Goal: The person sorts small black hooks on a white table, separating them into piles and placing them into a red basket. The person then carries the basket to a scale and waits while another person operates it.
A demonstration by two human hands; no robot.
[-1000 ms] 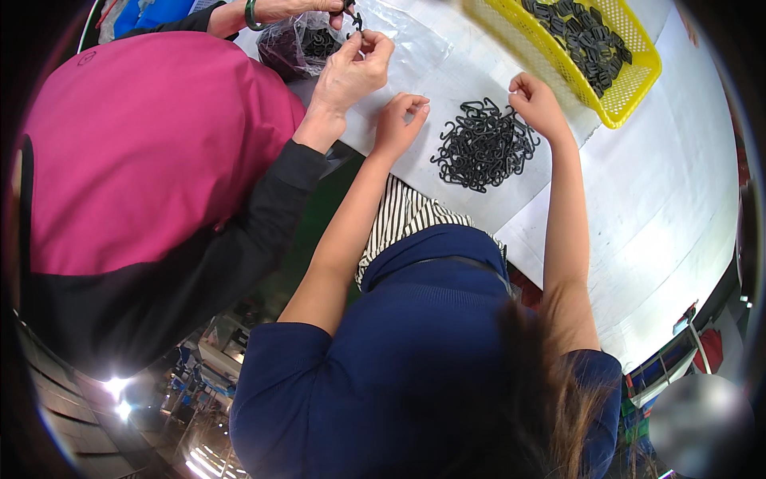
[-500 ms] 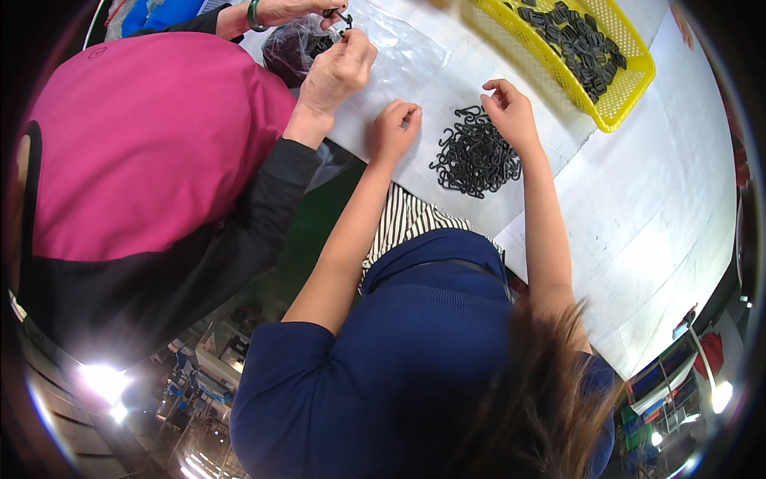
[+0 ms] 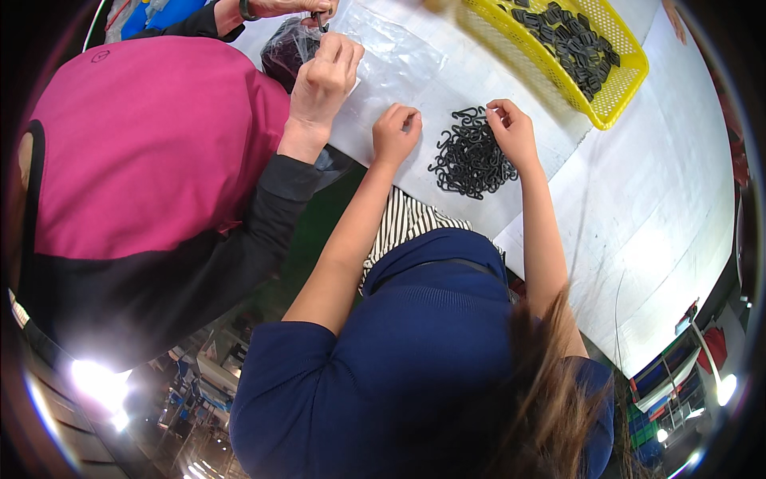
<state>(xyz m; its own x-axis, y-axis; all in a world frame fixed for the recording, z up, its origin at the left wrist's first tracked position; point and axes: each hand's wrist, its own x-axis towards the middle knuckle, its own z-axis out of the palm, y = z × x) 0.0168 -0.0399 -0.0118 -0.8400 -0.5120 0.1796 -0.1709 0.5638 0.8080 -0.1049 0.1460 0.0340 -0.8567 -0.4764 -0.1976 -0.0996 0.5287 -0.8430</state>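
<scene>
Black hooks (image 3: 471,164) under the right grip (image 3: 515,137) seem best taken by a light fingertip pinch, one at a time from the edge of the heap. Their curled ends look likely to catch on one another, so a small turn before lifting should free a hook better than a straight pull, which could drag neighbours along. The right grip's thumb and fingers are bent toward each other; whether a hook is between them cannot be told. The left grip (image 3: 396,134) is loosely curled, thumb close to the forefinger, and whether it hides anything is equally unclear; keeping it near would suit steadying a freed piece.

The heap lies on the pale desk (image 3: 638,199) between the two grips, just beside the right one, which covers its upper right edge, and apart from the left one. Farther out, a yellow basket (image 3: 613,100) of dark pieces (image 3: 574,48) stands beyond the right grip. Beyond the left grip, a co-worker's right hand (image 3: 325,80) works near a clear plastic sheet (image 3: 395,48).
</scene>
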